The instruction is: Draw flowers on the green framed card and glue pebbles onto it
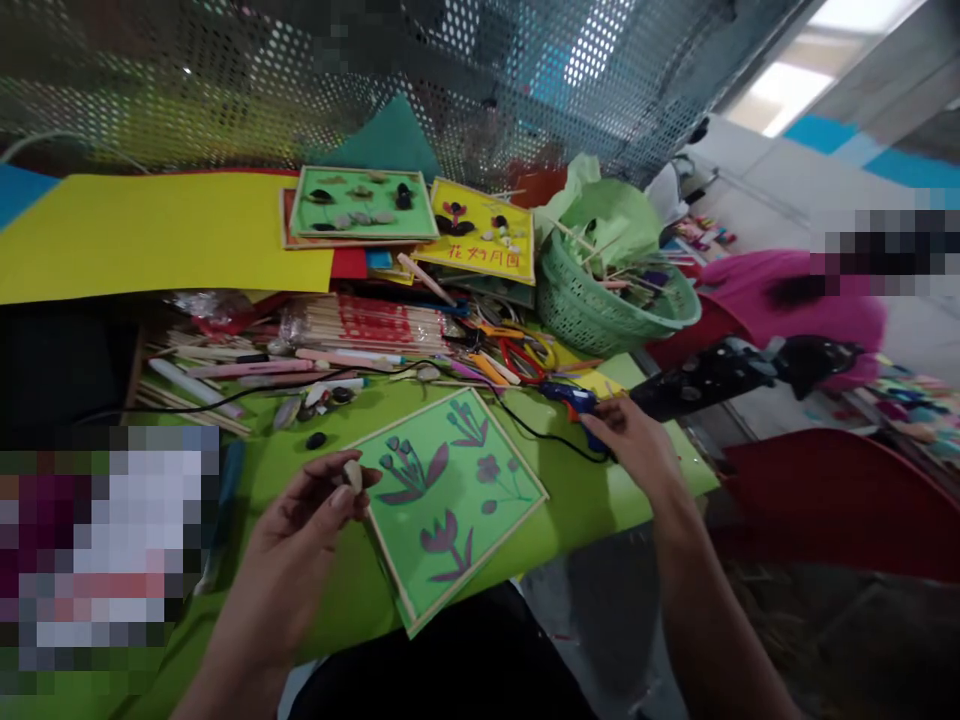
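Note:
Pinched between the thumb and fingers of my left hand (307, 520) is a small pale pebble (354, 475), held just over the left edge of a green picture board (465, 505). The board has a pale stick frame and drawn purple flowers and leaves, and lies tilted at the table's front edge. At the board's right, my right hand (634, 440) has its fingers closed around the handle of a blue glue gun (566, 395) with an orange trigger. A black cord (517, 425) runs behind the board.
Finished-looking framed boards (364, 205) lean at the back, beside a yellow sheet (165, 235). A green basket (615, 310) holds sticks and paper. Scissors (525, 360), markers (247, 368) and stick packs (367, 322) crowd the middle. Dark stones (316, 440) lie nearby; a red chair (840, 500) stands right.

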A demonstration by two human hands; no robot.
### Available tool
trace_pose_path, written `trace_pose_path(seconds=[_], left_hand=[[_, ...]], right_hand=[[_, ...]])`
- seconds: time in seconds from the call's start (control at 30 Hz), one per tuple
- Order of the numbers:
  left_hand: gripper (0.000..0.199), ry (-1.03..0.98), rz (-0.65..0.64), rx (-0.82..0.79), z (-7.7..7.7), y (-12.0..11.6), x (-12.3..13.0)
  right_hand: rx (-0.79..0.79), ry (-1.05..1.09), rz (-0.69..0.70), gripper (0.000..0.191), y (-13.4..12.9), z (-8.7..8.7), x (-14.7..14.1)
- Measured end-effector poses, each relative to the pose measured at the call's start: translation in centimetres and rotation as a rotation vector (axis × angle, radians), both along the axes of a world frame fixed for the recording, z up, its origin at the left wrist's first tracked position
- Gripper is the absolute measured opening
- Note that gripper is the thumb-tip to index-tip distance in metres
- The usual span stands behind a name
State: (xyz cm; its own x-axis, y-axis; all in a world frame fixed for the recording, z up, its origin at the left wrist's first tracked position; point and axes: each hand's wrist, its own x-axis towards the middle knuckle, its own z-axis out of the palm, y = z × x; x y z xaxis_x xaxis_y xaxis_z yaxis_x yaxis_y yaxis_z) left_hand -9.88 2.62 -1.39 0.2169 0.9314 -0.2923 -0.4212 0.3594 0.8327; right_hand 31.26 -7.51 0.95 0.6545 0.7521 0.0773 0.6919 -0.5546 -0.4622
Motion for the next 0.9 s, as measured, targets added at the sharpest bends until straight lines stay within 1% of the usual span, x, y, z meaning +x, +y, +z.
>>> trace_pose_path(seconds=[0.1, 0.2, 0.27, 0.33, 0.43, 0.47, 0.53, 0.57, 0.63, 0.77, 0.8, 0.9], left_hand=[[0.038, 0.000, -0.043, -0.007, 0.0, -0.1, -0.1], [0.035, -0.003, -0.078, -0.012, -0.4, -0.2, -0.2], [0.032, -0.003, -0.088, -0.016, -0.6, -0.2, -0.3], [0.032, 0.003, -0.098, -0.016, -0.6, -0.1, -0.3], [0.035, 0.022, -0.104, -0.013, -0.4, 0.0, -0.1], [0.037, 0.024, -0.098, -0.014, -0.4, 0.0, 0.0], [0.038, 0.021, -0.067, -0.014, -0.3, 0.0, 0.1], [0.039, 0.020, -0.050, -0.016, -0.4, 0.0, 0.1], [0.038, 0.013, -0.020, -0.023, -0.4, -0.1, 0.2], [0.034, -0.032, 0.004, -0.024, -0.3, -0.2, 0.2], [0.031, -0.052, 0.010, -0.016, -0.2, -0.2, 0.2], [0.027, -0.087, 0.009, -0.011, 0.0, -0.3, 0.3]], right_hand=[[0.001, 0.069, -0.016, 0.046, 0.6, -1.0, 0.6], [0.063, 0.154, -0.028, 0.041, 0.9, -1.9, 1.4], [0.112, 0.227, -0.041, 0.037, 0.7, -1.9, 1.8], [0.173, 0.299, -0.058, 0.037, 0.1, -1.3, 1.9], [0.294, 0.399, -0.086, 0.040, -0.9, 0.6, 1.3], [0.349, 0.471, -0.084, 0.040, -1.1, 1.3, 0.9], [0.516, 0.743, -0.057, 0.035, -1.3, 2.5, 0.0], [0.556, 0.855, -0.028, 0.032, -1.2, 2.9, -0.6], [0.592, 0.968, 0.025, 0.028, -0.9, 3.4, -1.6], [0.679, 0.988, 0.107, 0.031, -0.3, 4.0, -3.4], [0.680, 0.981, 0.115, 0.032, -0.2, 4.3, -3.8], [0.580, 0.918, 0.099, 0.039, 0.1, 5.6, -5.1]])
